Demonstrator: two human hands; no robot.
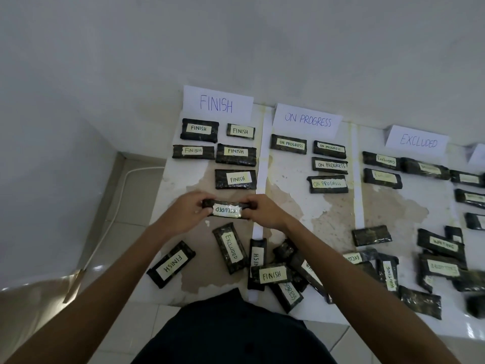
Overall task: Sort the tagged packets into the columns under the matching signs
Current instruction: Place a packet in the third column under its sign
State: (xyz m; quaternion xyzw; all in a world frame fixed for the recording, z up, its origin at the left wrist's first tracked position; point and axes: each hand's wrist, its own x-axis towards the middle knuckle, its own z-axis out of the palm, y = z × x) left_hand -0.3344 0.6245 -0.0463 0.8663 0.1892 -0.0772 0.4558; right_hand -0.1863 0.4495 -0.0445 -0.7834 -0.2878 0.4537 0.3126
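Packet, dark plastic-wrapped rectangle with white EXCLUDED tag (226, 209), gripped at both ends: left hand (187, 210) and right hand (262, 212), fingers (201, 204) curled round it. Beyond fingers, five FINISH-tagged packets (235, 179) under white paper FINISH sign (217, 102). Loose packets (230, 248) nearer than fingers on worn white counter (288, 203).

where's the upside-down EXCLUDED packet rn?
Head view, centre: the EXCLUDED packet is gripped at its ends by left hand and right hand, below the lowest FINISH packet.
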